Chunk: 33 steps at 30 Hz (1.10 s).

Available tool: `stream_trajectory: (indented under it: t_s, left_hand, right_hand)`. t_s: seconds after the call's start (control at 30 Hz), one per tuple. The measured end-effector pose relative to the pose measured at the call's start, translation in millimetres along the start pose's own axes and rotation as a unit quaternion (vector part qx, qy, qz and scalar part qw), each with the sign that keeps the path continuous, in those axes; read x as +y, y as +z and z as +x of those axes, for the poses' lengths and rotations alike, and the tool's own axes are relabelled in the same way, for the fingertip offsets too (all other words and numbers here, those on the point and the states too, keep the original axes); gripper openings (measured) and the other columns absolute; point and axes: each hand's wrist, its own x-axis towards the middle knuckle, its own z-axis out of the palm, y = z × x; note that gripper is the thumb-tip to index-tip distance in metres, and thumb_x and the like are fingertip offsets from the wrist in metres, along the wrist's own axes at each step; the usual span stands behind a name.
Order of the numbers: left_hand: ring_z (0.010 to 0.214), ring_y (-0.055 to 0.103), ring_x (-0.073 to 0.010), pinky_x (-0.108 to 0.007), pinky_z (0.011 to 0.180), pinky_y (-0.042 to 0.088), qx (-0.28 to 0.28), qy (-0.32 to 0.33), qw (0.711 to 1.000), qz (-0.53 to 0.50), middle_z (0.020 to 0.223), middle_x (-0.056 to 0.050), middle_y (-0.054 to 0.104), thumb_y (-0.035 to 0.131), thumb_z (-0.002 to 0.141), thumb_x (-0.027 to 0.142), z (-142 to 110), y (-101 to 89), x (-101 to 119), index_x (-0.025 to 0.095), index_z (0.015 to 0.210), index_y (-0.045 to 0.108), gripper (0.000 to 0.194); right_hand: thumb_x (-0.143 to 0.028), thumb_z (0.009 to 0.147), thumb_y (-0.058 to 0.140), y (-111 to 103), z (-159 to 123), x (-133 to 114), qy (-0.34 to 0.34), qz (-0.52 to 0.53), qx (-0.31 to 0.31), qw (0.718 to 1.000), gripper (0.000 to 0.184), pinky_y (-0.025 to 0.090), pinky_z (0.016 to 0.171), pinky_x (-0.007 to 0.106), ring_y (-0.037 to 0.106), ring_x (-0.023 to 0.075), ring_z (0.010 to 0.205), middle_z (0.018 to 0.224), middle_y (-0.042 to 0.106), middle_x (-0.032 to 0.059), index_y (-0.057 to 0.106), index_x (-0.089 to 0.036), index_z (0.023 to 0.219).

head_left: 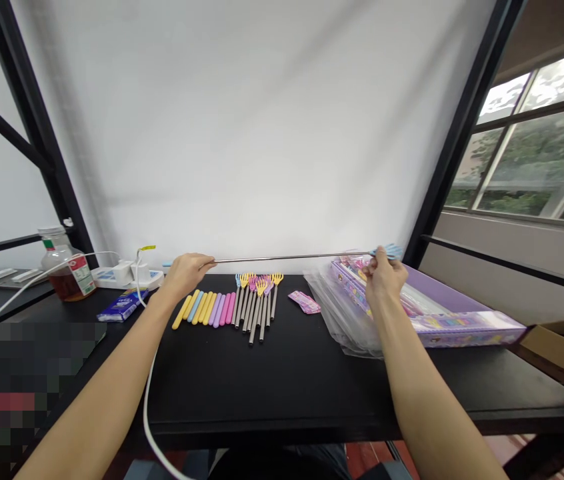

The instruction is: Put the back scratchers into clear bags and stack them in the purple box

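Note:
A telescopic back scratcher [282, 257] is stretched level between both hands, its thin metal rod drawn out long. My right hand [385, 272] is closed around it just below the light blue claw head [391, 252]. My left hand [188, 272] grips the other end, and a bit of light blue shows just left of that wrist. Below on the table lie several shorter back scratchers [258, 303] with yellow, pink, purple and blue claws. Beside them is a row of coloured handle grips [207, 309] in yellow, blue, purple and pink.
Pink printed cards [305, 302] and clear plastic bags [345, 327] lie right of centre. Behind my right arm is a purple display box [467, 327], near a cardboard box [562, 350]. To the left are a tissue pack [123, 305], a power strip [107, 276], a bottle [66, 267] and a white cable [147, 407].

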Motion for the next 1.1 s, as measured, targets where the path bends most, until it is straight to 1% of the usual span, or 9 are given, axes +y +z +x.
stream_trajectory:
  t_s: [0.07, 0.13, 0.17, 0.27, 0.33, 0.5, 0.73, 0.97, 1.1]
  left_hand:
    - [0.087, 0.072, -0.0229, -0.031, 0.078, 0.052, 0.012, 0.061, 0.998, -0.008, 0.095, -0.009, 0.077, 0.053, 0.097, 0.032, 8, 1.8, 25, 0.020, 0.094, 0.074, 0.025]
    - [0.082, 0.071, -0.0209, -0.031, 0.078, 0.051, 0.019, 0.120, 0.993, -0.005, 0.089, -0.008, 0.076, 0.054, 0.097, 0.027, 15, 2.0, 53, 0.019, 0.092, 0.073, 0.021]
    - [0.080, 0.070, -0.0206, -0.032, 0.078, 0.051, 0.031, 0.136, 0.990, -0.001, 0.086, -0.008, 0.076, 0.054, 0.096, 0.023, 18, 1.2, 65, 0.018, 0.091, 0.071, 0.019]
    - [0.080, 0.069, -0.0205, -0.033, 0.077, 0.050, 0.081, 0.139, 0.987, 0.014, 0.085, -0.008, 0.075, 0.052, 0.095, 0.012, 22, -5.4, 87, 0.016, 0.091, 0.069, 0.018]
    - [0.078, 0.068, -0.0205, -0.033, 0.076, 0.050, 0.086, 0.144, 0.986, 0.022, 0.084, -0.008, 0.074, 0.051, 0.094, 0.009, 21, -11.4, 88, 0.015, 0.089, 0.068, 0.018]
    - [0.074, 0.066, -0.0194, -0.031, 0.074, 0.049, 0.038, 0.156, 0.987, 0.026, 0.078, -0.007, 0.072, 0.050, 0.094, 0.009, 15, -18.1, 80, 0.016, 0.084, 0.066, 0.020]
    - [0.076, 0.066, -0.0196, -0.029, 0.072, 0.050, -0.019, 0.139, 0.990, -0.018, 0.074, -0.007, 0.068, 0.049, 0.097, 0.018, 11, -2.1, 89, 0.017, 0.087, 0.067, 0.020]
    - [0.081, 0.068, -0.0185, -0.027, 0.072, 0.048, -0.048, 0.123, 0.989, -0.070, 0.088, -0.007, 0.073, 0.049, 0.100, 0.031, 10, 5.8, 81, 0.018, 0.094, 0.069, 0.025]
    - [0.080, 0.068, -0.0169, -0.024, 0.065, 0.044, -0.048, 0.110, 0.992, -0.032, 0.096, -0.005, 0.073, 0.045, 0.102, 0.040, 11, -1.8, 72, 0.021, 0.108, 0.067, 0.030]
  right_hand:
    - [-0.045, 0.065, 0.085, 9, -17, 2, 0.024, -0.036, -0.137, 0.990, 0.044, 0.037, 0.035, 0.018, 0.037, 0.0035, 0.035, 0.046, 0.046, -0.0084, 0.050, -0.018, 0.062]
    - [-0.047, 0.061, 0.088, 20, -39, 3, 0.049, -0.084, -0.289, 0.952, 0.045, 0.038, 0.035, 0.020, 0.043, 0.0056, 0.036, 0.049, 0.050, -0.0054, 0.055, -0.017, 0.062]
    - [-0.047, 0.064, 0.086, 24, -49, 3, 0.054, -0.095, -0.344, 0.933, 0.043, 0.040, 0.037, 0.020, 0.044, 0.0065, 0.037, 0.048, 0.049, -0.0054, 0.056, -0.017, 0.062]
    - [-0.049, 0.071, 0.081, 32, -73, 5, 0.054, -0.080, -0.403, 0.910, 0.040, 0.044, 0.040, 0.023, 0.042, 0.0066, 0.037, 0.048, 0.048, -0.0060, 0.058, -0.017, 0.065]
    - [-0.050, 0.073, 0.080, 32, -78, 8, 0.062, -0.066, -0.423, 0.902, 0.039, 0.046, 0.041, 0.024, 0.040, 0.0062, 0.036, 0.048, 0.048, -0.0063, 0.059, -0.017, 0.067]
    - [-0.052, 0.077, 0.076, 32, -80, 17, 0.059, -0.063, -0.442, 0.893, 0.038, 0.046, 0.042, 0.024, 0.039, 0.0060, 0.035, 0.047, 0.047, -0.0076, 0.059, -0.018, 0.070]
    - [-0.055, 0.079, 0.073, 35, -90, 11, 0.028, -0.112, -0.460, 0.880, 0.039, 0.039, 0.040, 0.021, 0.051, 0.0094, 0.038, 0.047, 0.051, -0.0059, 0.059, -0.018, 0.074]
    - [-0.051, 0.084, 0.069, 36, -92, 6, -0.013, -0.150, -0.490, 0.859, 0.034, 0.041, 0.044, 0.021, 0.054, 0.0102, 0.043, 0.052, 0.057, -0.0033, 0.062, -0.018, 0.078]
    - [-0.049, 0.085, 0.068, 36, -86, 9, -0.004, -0.118, -0.475, 0.872, 0.034, 0.043, 0.046, 0.021, 0.051, 0.0089, 0.042, 0.053, 0.056, -0.0036, 0.060, -0.018, 0.074]
